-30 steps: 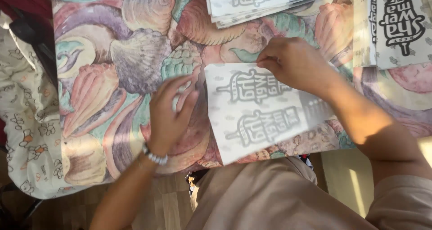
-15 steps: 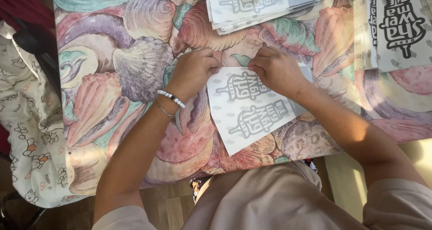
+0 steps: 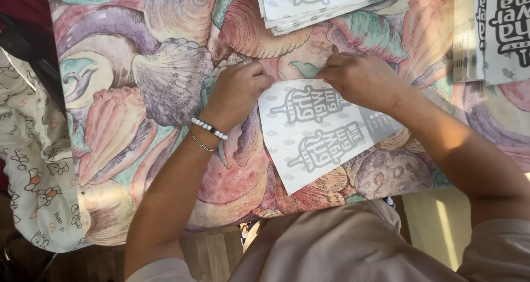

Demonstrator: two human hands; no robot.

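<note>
A white paper sheet (image 3: 317,136) with grey printed figures lies tilted on a table covered by a seashell-patterned cloth (image 3: 138,67). My left hand (image 3: 237,91), with a bead bracelet at the wrist, pinches the sheet's upper left corner. At the sheet's upper right edge, my right hand (image 3: 361,80) presses down with its fingers curled onto the paper.
A stack of similar printed sheets (image 3: 326,3) lies at the table's far edge. More printed sheets with bold black figures (image 3: 494,31) sit at the far right. A pale cloth with small bear figures (image 3: 30,160) hangs at the left. Wooden floor shows below.
My left hand has come up from the sheet's left side to its upper left corner, and my right hand stays at the top edge. The view has shifted slightly.
</note>
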